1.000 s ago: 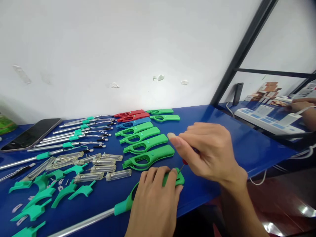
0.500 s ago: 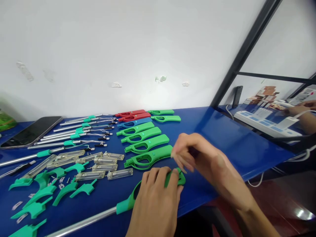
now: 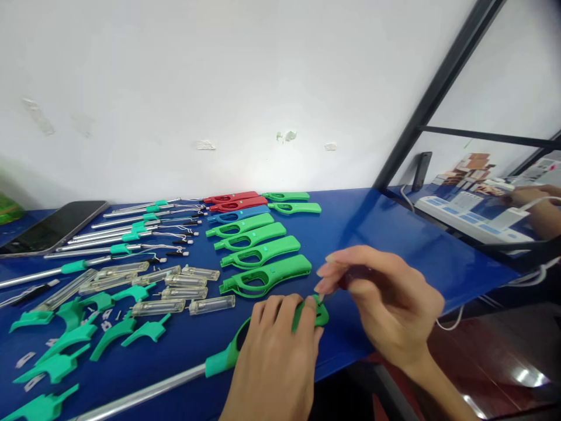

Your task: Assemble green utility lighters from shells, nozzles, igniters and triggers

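A: ok why was the left hand [image 3: 274, 356] draped over that green plastic lighter body [image 3: 322, 317] with the silver metal tube [image 3: 144, 394]?

B: Bracing, I'd guess. Its fingers were curled over the handle, pressing it down near the blue tabletop's [image 3: 456, 266] front edge.

A: And the right hand [image 3: 385, 292]?

B: Fingertips bunched at the handle's butt end, seemingly pinching a slim, dark red tool [image 3: 362, 271], mostly hidden.

A: The hollow green plastic shells [image 3: 284, 269] behind?

B: Lined up, probably for easy reach, with clear plastic tubes [image 3: 213, 304] and curved teal pieces [image 3: 114, 337] grouped further left.
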The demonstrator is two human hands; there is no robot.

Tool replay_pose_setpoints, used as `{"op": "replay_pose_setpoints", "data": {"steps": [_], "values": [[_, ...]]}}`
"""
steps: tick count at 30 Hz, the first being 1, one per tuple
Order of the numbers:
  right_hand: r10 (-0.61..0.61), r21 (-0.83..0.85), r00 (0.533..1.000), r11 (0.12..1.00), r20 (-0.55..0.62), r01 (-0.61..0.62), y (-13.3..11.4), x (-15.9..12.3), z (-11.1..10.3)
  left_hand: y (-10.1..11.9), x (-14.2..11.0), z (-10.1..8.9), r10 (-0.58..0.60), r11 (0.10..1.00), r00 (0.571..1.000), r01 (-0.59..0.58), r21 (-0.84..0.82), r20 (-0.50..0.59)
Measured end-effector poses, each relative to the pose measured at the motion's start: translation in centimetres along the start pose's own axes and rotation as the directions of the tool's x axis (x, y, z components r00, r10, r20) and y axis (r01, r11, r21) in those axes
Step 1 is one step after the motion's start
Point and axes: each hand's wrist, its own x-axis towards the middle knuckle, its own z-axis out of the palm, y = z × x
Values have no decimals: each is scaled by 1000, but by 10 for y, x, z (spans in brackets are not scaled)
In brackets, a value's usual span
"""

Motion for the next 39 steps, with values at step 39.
{"op": "replay_pose_setpoints", "data": {"steps": [39], "values": [[182, -111, 927, 967, -328, -230, 6, 0, -37, 9, -6, -12, -67, 966, 997, 71, 248, -25]]}}
